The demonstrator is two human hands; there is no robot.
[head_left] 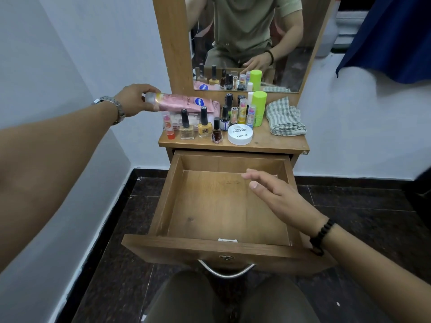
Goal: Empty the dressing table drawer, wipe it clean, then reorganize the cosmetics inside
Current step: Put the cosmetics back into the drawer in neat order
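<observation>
With the drawer bare, the left hand grips a pink lotion tube on the tabletop while the right hand hovers open-fingered, empty; wiping with the checked cloth looks next.

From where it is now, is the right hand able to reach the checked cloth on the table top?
Probably yes. The right hand hovers open over the drawer, and the checked cloth lies up and right of it with nothing between.
</observation>
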